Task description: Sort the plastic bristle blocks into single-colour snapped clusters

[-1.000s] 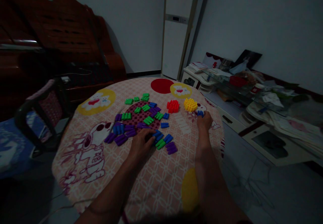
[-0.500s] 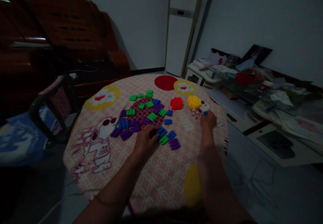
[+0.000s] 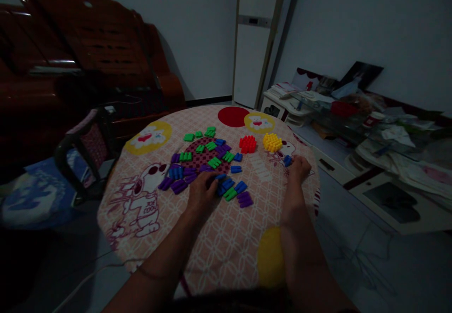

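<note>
My left hand (image 3: 203, 189) is over the pile in the middle of the table, its fingertips closed on a small blue plastic building block (image 3: 221, 176). Just beyond its fingers lie more blue blocks (image 3: 226, 187), a green block (image 3: 230, 194) and a purple block (image 3: 245, 199). Out to the right, my right hand (image 3: 300, 168) is curled beside a single blue block (image 3: 287, 161); whether they still touch I cannot tell. Past that block are a yellow cluster of joined blocks (image 3: 272, 142) and a red cluster (image 3: 247, 144).
Several green blocks (image 3: 185, 156) and purple blocks (image 3: 179, 186) are scattered left of centre on the round patterned tablecloth (image 3: 219, 237). A chair (image 3: 84, 148) stands at the left. Along the right runs a low cabinet (image 3: 384, 200) piled with things.
My right hand has drawn slightly right from the blue block, which now shows more fully. The left hand's fingertips have closed on a blue block at the pile. The view has shifted a little.
</note>
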`<state>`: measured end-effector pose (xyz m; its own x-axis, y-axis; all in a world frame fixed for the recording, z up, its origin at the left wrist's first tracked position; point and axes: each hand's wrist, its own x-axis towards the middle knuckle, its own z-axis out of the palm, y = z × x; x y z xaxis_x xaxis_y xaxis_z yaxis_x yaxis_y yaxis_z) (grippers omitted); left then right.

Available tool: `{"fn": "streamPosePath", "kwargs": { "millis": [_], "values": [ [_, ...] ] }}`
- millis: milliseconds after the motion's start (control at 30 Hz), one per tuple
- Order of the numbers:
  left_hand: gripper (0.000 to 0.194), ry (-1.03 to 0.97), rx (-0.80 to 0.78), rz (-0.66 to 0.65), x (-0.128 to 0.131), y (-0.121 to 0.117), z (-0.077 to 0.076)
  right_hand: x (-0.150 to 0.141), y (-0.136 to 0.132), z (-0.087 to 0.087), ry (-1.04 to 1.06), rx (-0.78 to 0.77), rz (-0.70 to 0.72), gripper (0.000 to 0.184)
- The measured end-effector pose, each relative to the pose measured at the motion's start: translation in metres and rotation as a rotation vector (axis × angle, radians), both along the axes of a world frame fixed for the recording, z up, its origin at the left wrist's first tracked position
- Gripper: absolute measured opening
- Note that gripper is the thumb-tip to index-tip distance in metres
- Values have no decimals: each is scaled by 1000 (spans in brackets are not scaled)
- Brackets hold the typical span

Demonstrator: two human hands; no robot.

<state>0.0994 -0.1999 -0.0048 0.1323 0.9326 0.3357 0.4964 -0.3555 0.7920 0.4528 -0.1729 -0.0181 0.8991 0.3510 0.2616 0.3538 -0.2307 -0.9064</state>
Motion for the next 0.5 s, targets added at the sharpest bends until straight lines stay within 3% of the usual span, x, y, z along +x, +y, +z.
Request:
{"fn": "streamPosePath", "kwargs": {
  "millis": [133,233,300,400,500],
  "values": [
    [30,91,64,24,-1,1,2,1,1,-4,-33,12,19,32],
    [24,105,23,85,-4,1,2,2,1,-4,-36,24,29,30],
    [21,18,-32,105,-5,2,4,2,1,-3,-31,29,30,29],
    [24,-196,-108,36,3,8,14,3,1,-3,-6,28,31,29],
    [27,-380,-196,-89,35,17,32,3,2,-4,25,40,37,29]
  ]
}}
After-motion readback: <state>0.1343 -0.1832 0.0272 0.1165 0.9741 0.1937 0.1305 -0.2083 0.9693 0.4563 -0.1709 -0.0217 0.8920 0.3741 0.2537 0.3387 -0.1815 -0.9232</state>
